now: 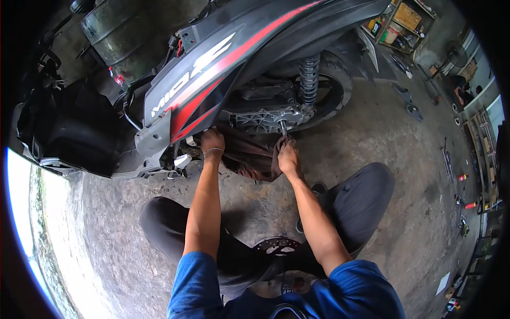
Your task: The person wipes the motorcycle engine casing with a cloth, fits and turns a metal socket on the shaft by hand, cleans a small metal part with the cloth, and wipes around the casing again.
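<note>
A dark brown cloth [249,157] hangs stretched between my two hands below the scooter's engine case [260,119]. My left hand [213,140], with a bracelet at the wrist, is closed on the cloth's left end, close under the grey side panel [186,87]. Gripping the cloth's other end, my right hand [288,156] is just below a metal shaft [283,126] that sticks out of the engine case. Whether the fingers touch the shaft is hard to tell. A perforated brake disc [276,245] lies between my legs.
The rear wheel [340,85] and shock absorber [309,80] stand ahead to the right. A metal drum [119,40] and a bottle [116,76] are at the upper left. Tools [447,159] lie on the floor at right, near a wooden rack [481,154].
</note>
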Tool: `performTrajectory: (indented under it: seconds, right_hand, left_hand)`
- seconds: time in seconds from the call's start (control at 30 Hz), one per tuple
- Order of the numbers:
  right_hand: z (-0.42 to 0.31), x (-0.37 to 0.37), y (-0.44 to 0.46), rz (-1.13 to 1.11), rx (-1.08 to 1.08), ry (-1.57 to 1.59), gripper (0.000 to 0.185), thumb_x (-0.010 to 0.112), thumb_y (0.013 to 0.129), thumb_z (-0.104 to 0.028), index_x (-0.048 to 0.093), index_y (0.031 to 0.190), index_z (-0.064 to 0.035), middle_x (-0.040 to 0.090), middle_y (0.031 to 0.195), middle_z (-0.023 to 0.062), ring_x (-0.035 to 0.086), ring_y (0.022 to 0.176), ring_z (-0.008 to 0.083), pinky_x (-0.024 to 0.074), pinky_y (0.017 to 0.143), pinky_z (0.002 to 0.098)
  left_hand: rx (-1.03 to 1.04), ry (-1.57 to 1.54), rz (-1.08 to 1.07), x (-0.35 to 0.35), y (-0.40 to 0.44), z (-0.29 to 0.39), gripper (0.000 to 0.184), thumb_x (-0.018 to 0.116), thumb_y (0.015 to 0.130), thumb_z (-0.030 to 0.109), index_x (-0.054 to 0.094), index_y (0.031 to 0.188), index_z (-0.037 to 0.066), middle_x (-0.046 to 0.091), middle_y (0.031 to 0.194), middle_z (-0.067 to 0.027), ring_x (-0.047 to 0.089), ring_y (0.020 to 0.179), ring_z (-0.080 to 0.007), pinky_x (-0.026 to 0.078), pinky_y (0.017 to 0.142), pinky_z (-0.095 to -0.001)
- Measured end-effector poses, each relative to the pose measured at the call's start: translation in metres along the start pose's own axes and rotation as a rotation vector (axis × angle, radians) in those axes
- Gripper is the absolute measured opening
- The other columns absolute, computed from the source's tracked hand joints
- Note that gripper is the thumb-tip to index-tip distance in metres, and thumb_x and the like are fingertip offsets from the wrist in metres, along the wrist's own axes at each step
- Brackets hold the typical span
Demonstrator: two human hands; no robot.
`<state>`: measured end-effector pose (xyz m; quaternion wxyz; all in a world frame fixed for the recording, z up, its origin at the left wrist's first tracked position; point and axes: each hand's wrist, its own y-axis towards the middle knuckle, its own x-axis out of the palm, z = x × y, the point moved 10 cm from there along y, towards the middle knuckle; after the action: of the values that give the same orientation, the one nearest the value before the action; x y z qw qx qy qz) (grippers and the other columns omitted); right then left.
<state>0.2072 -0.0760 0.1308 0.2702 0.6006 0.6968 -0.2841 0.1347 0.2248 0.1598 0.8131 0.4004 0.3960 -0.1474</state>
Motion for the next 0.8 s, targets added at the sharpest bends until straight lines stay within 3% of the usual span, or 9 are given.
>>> performTrajectory:
  seconds: [0.13, 0.33, 0.63, 0.7, 0.73, 0.8]
  right_hand:
    - [0.005, 0.006, -0.003, -0.004, -0.041, 0.085, 0.025, 0.035, 0.088, -0.021, 0.042, 0.097, 0.0016, 0.058, 0.084, 0.0265, 0.057, 0.072, 0.042, 0.0438, 0.063, 0.0468]
    - [0.018, 0.014, -0.008, 0.078, -0.06, 0.149, 0.025, 0.035, 0.087, -0.019, 0.046, 0.094, 0.0022, 0.057, 0.09, 0.0267, 0.057, 0.076, 0.041, 0.0441, 0.063, 0.0453]
    - [0.045, 0.068, -0.065, -0.993, 0.151, 0.188, 0.023, 0.042, 0.081, -0.018, 0.054, 0.088, 0.001, 0.058, 0.089, 0.0226, 0.057, 0.079, 0.0337, 0.0454, 0.064, 0.0404]
    - [0.086, 0.06, -0.005, -0.576, -0.048, -0.114, 0.024, 0.047, 0.078, -0.017, 0.055, 0.092, 0.0012, 0.059, 0.091, 0.0205, 0.057, 0.079, 0.0299, 0.0461, 0.066, 0.0385]
    - [0.073, 0.055, -0.003, -0.581, -0.049, -0.121, 0.024, 0.047, 0.078, -0.017, 0.055, 0.092, 0.0012, 0.059, 0.091, 0.0205, 0.057, 0.079, 0.0299, 0.0461, 0.066, 0.0385]
    - [0.028, -0.034, 0.02, 0.238, -0.154, -0.016, 0.02, 0.048, 0.081, -0.016, 0.056, 0.089, 0.0008, 0.062, 0.085, 0.0169, 0.059, 0.073, 0.0312, 0.0469, 0.064, 0.0376]
  left_hand:
    - [-0.075, 0.013, 0.03, -0.009, -0.001, -0.003, 0.036, 0.043, 0.085, 0.03, 0.051, 0.065, 0.002, 0.057, 0.062, -0.0198, 0.056, 0.056, -0.0376, 0.046, 0.049, -0.0442]
    - [-0.13, 0.001, -0.004, -0.008, 0.001, -0.005, 0.036, 0.043, 0.085, 0.031, 0.052, 0.067, 0.002, 0.057, 0.062, -0.0198, 0.056, 0.057, -0.038, 0.046, 0.05, -0.0444]
    - [-0.138, -0.059, -0.036, -0.003, 0.0, -0.011, 0.035, 0.044, 0.085, 0.031, 0.051, 0.067, 0.002, 0.057, 0.061, -0.0188, 0.056, 0.055, -0.0384, 0.046, 0.05, -0.0445]
    - [-0.15, -0.056, -0.028, -0.002, 0.002, -0.013, 0.035, 0.044, 0.085, 0.031, 0.052, 0.067, 0.002, 0.057, 0.061, -0.0188, 0.056, 0.055, -0.0384, 0.046, 0.05, -0.0445]
    - [-0.157, -0.053, -0.026, -0.002, 0.001, -0.014, 0.035, 0.044, 0.085, 0.031, 0.052, 0.067, 0.002, 0.057, 0.062, -0.0188, 0.056, 0.055, -0.0385, 0.046, 0.05, -0.0445]
    - [-0.166, -0.054, -0.021, 0.001, -0.001, -0.014, 0.035, 0.044, 0.084, 0.031, 0.052, 0.067, 0.002, 0.058, 0.062, -0.0188, 0.056, 0.055, -0.0385, 0.046, 0.05, -0.0445]
